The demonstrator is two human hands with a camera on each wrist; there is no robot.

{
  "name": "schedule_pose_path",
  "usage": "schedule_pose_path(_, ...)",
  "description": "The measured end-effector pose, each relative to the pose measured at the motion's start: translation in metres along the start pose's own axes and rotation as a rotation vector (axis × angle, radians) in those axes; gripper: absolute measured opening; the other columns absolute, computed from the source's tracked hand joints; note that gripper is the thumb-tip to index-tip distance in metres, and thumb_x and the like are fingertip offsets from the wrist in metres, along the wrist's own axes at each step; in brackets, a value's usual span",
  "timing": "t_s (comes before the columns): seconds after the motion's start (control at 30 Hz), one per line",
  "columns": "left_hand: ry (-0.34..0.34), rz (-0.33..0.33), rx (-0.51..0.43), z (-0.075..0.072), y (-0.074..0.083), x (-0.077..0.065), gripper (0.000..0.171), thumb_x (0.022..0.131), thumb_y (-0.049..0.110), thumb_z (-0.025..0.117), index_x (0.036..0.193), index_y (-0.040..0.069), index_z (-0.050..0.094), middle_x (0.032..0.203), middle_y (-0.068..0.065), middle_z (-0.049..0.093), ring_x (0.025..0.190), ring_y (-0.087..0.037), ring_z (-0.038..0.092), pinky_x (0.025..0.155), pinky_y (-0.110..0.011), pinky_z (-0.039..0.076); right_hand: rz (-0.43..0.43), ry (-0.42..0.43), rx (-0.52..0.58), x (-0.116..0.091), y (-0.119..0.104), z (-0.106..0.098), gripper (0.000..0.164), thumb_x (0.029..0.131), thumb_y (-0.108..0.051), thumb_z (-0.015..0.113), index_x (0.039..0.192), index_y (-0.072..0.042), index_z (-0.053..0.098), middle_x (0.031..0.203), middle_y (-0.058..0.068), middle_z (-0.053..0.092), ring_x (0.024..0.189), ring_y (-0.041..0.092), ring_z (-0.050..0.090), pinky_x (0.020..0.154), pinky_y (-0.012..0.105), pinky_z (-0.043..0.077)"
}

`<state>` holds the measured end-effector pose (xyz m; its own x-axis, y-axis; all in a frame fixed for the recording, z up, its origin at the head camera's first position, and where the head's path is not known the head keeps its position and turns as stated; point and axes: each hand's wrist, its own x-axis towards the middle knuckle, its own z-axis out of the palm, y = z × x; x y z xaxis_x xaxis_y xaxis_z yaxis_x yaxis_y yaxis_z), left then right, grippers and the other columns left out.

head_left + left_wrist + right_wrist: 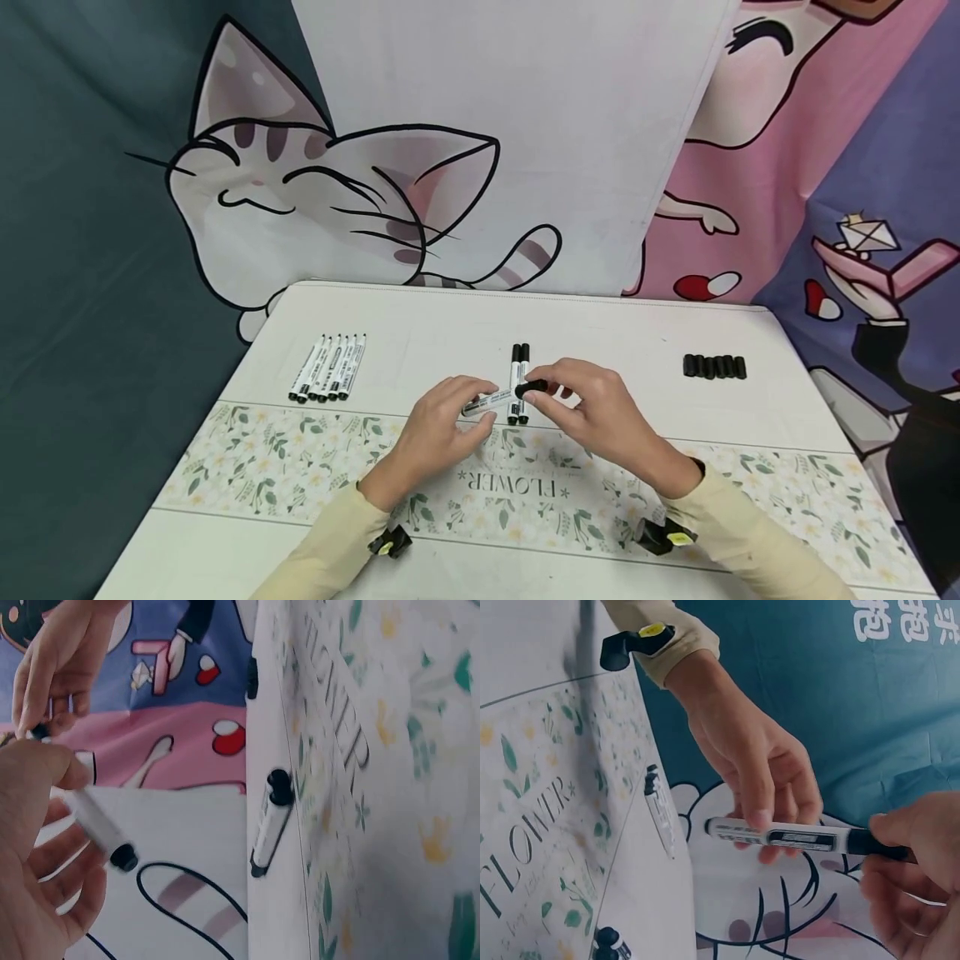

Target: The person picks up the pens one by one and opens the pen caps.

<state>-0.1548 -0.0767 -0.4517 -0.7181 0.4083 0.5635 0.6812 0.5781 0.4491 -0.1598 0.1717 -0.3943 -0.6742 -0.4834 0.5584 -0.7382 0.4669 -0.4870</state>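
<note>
A white marker (489, 402) with a black cap (531, 387) is held above the table between both hands. My left hand (442, 423) pinches its white barrel, while my right hand (588, 408) grips the cap end. In the right wrist view, the cap (877, 844) meets the barrel (802, 838) with no visible gap. Beneath the hands, two capped markers (524, 367) lie side by side on the table. Several markers without caps (328, 368) lie in a row at the left, tips facing away. Several loose black caps (715, 367) form a row at the right.
The white table (420, 325) carries a floral printed band (300, 442) with the word FLOWER. Behind it hangs a cloth with a cartoon cat (300, 192). Black wrist devices (390, 542) are strapped at both sleeves.
</note>
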Motion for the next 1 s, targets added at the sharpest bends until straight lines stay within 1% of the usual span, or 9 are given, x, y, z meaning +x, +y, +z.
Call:
schedule_pose_path(0.1,0.059,-0.003,0.041,0.0,0.006,0.0,0.033,0.09,0.023,0.079,0.12,0.01,0.07,0.111,-0.001,0.072,0.099,-0.016,0.068,0.086,-0.035,0.054,-0.001,0.052,0.001,0.0,-0.003,0.002,0.021,0.088,-0.011,0.081,0.108,-0.016,0.076,0.091,-0.01,0.071,0.077,0.004,0.062,0.063,0.026,0.055)
schedule_pose_path(0.17,0.1,0.013,0.074,0.001,0.008,-0.001,0.035,0.088,0.025,0.082,0.118,0.011,0.07,0.108,-0.001,0.072,0.097,-0.016,0.068,0.082,-0.035,0.054,0.009,0.069,0.003,-0.001,-0.005,0.003,0.021,0.088,-0.01,0.081,0.107,-0.016,0.076,0.09,-0.01,0.071,0.074,0.003,0.061,0.062,0.024,0.053)
schedule_pose_path(0.27,0.136,0.038,0.1,0.001,0.009,-0.002,0.035,0.084,0.024,0.084,0.115,0.012,0.071,0.106,0.0,0.073,0.095,-0.017,0.069,0.079,-0.034,0.054,0.024,0.078,-0.004,-0.001,-0.007,0.003,0.022,0.087,-0.011,0.082,0.107,-0.016,0.076,0.089,-0.01,0.071,0.073,0.003,0.06,0.061,0.023,0.051)
schedule_pose_path(0.37,0.152,0.066,0.09,0.0,0.008,-0.002,0.033,0.083,0.021,0.085,0.112,0.012,0.072,0.104,0.001,0.073,0.092,-0.016,0.07,0.078,-0.031,0.055,0.025,0.071,0.001,-0.002,-0.006,0.002,0.022,0.087,-0.012,0.082,0.108,-0.015,0.076,0.089,-0.01,0.071,0.073,0.003,0.06,0.061,0.024,0.052)
schedule_pose_path(0.47,0.147,0.08,0.044,0.0,0.005,-0.003,0.031,0.084,0.019,0.085,0.111,0.012,0.072,0.102,0.002,0.072,0.092,-0.015,0.069,0.079,-0.029,0.056,0.017,0.059,0.02,-0.003,-0.004,0.001,0.021,0.087,-0.011,0.082,0.107,-0.016,0.077,0.09,-0.01,0.071,0.075,0.003,0.061,0.062,0.026,0.053)
schedule_pose_path(0.63,0.129,0.09,-0.02,-0.001,0.0,-0.007,0.027,0.085,0.016,0.084,0.11,0.012,0.075,0.101,0.002,0.073,0.092,-0.015,0.069,0.08,-0.03,0.056,-0.012,0.027,0.048,-0.004,0.0,0.001,0.019,0.088,-0.01,0.08,0.106,-0.017,0.077,0.092,-0.01,0.073,0.076,0.003,0.061,0.064,0.02,0.05)
schedule_pose_path(0.8,0.111,0.102,-0.054,-0.002,-0.001,-0.01,0.025,0.084,0.016,0.084,0.108,0.01,0.078,0.099,0.001,0.076,0.09,-0.015,0.072,0.079,-0.03,0.057,-0.047,-0.001,0.08,-0.006,0.003,0.001,0.015,0.091,-0.009,0.077,0.104,-0.018,0.078,0.089,-0.009,0.073,0.07,0.001,0.058,0.057,0.012,0.048)
schedule_pose_path(0.93,0.084,0.076,-0.09,-0.002,0.0,-0.011,0.025,0.084,0.016,0.085,0.107,0.01,0.079,0.097,0.001,0.077,0.087,-0.013,0.072,0.076,-0.028,0.057,-0.059,-0.015,0.095,-0.008,0.005,0.001,0.016,0.091,-0.008,0.077,0.103,-0.018,0.078,0.087,-0.009,0.073,0.07,0.0,0.058,0.055,0.012,0.048)
schedule_pose_path(1.0,0.06,0.051,-0.122,-0.002,0.001,-0.012,0.025,0.083,0.016,0.086,0.107,0.01,0.079,0.096,0.001,0.077,0.084,-0.011,0.071,0.071,-0.026,0.056,-0.055,-0.021,0.097,-0.009,0.006,0.001,0.016,0.091,-0.008,0.077,0.103,-0.018,0.078,0.087,-0.01,0.073,0.07,0.0,0.058,0.056,0.012,0.048)
